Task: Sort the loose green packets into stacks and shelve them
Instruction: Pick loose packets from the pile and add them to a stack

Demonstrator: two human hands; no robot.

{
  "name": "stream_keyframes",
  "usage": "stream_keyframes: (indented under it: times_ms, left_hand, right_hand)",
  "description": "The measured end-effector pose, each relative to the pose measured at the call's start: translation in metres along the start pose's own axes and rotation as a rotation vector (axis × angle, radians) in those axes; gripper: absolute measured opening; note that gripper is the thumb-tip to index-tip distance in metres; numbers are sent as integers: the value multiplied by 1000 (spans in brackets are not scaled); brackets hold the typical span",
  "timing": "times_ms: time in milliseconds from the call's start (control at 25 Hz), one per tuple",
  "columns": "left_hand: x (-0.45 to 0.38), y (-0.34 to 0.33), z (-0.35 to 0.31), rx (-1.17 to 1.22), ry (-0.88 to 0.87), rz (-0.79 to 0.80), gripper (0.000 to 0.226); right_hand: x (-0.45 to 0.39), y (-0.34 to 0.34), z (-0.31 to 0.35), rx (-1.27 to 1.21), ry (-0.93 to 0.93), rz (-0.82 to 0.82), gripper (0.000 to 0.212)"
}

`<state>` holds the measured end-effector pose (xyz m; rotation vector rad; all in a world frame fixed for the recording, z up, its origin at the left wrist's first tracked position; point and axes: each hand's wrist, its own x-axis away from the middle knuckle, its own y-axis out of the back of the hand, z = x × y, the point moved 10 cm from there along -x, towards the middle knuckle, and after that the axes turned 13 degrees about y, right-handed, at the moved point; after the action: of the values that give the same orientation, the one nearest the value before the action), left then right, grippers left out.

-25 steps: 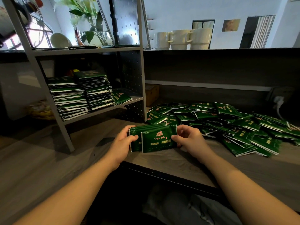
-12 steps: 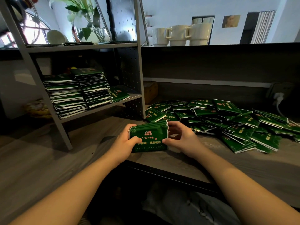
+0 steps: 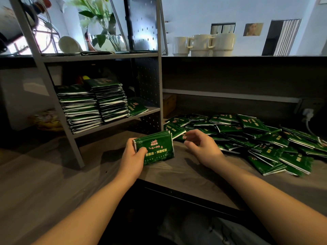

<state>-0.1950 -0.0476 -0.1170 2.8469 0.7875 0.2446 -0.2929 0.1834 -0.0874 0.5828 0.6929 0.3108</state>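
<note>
We see the wooden tabletop (image 3: 177, 175) with a grey metal shelf (image 3: 113, 121) standing on its left part. On the shelf, two tall stacks of green packets (image 3: 92, 105) stand side by side, with a few flat packets (image 3: 137, 106) to their right. On the right of the tabletop lies a wide pile of loose packets (image 3: 256, 137). Near the front edge, our left hand (image 3: 131, 156) grips a small bundle of packets (image 3: 156, 149) on its left end, thumb on the front face. Our right hand (image 3: 201, 147) is just beside the bundle on the right, not touching it, fingers loosely bent and holding nothing.
</note>
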Motion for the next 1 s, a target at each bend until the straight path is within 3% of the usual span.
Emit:
stream_keyframes:
  times_ms: [80, 160, 440, 720, 880, 1000]
  left_hand:
    - [-7, 6, 6, 17, 40, -34, 12]
    - [-9, 8, 10, 44, 61, -49, 8]
    - [-13, 14, 15, 124, 82, -78, 10]
    - [-12, 11, 13, 114, 70, -54, 5]
    - [-10, -3, 10, 34, 62, 40, 13]
    - [-7, -6, 7, -15, 44, 62, 14]
  right_hand:
    - [-16, -1, 4, 186, 66, 31, 43]
    - [-30, -17, 3, 353, 123, 166, 52]
    - [-65, -60, -31, 469, 91, 424, 66]
    - [-66, -59, -18, 821, 288, 325, 42]
    - [-46, -40, -8, 692, 272, 312, 32]
    - [-26, 0, -4, 396, 132, 69, 17]
